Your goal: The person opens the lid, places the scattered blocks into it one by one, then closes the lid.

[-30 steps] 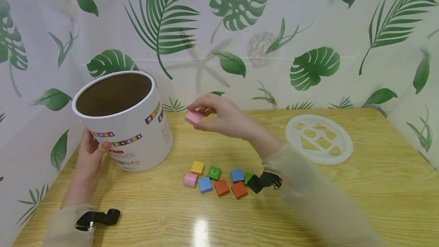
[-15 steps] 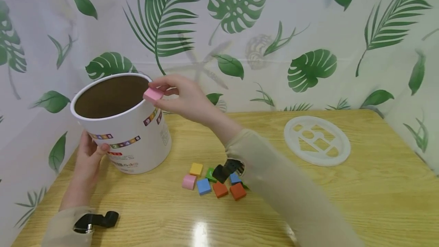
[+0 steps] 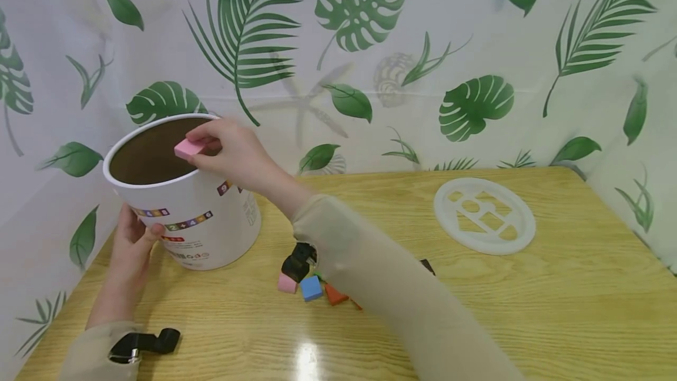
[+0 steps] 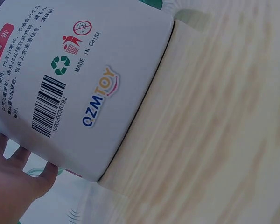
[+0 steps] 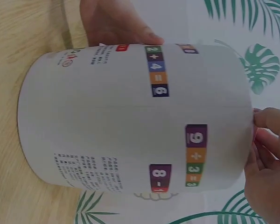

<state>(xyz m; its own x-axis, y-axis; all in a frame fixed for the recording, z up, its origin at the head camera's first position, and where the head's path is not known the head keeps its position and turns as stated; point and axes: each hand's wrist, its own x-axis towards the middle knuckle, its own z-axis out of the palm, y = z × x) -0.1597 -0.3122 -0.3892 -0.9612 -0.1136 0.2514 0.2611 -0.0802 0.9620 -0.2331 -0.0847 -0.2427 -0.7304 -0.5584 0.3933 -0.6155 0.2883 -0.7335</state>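
A white round toy bucket (image 3: 211,222) with printed sums stands at the left of the table, its open top tilted toward the camera. My left hand (image 3: 132,246) rests against its left side, fingers and thumb spread along the wall, as the left wrist view also shows. Over the bucket's right rim, my right hand (image 3: 230,149) pinches a pink block (image 3: 188,149) between thumb and fingers, above the opening. In the right wrist view the fingers (image 5: 270,121) sit right at the rim, which mostly hides the block. The bucket's inside is dark.
Beneath the right forearm lie a pink rounded block (image 3: 287,283), a blue block (image 3: 312,288) and a red block (image 3: 335,294); the sleeve (image 3: 370,269) hides others. A white disc with shaped cut-outs (image 3: 485,216) lies at the right. A leaf-patterned sheet (image 3: 370,116) hangs behind the table.
My right hand has moved left with the pink block, from beside the bucket to over its opening. The right sleeve now covers more of the loose blocks. The left hand stays at the bucket.
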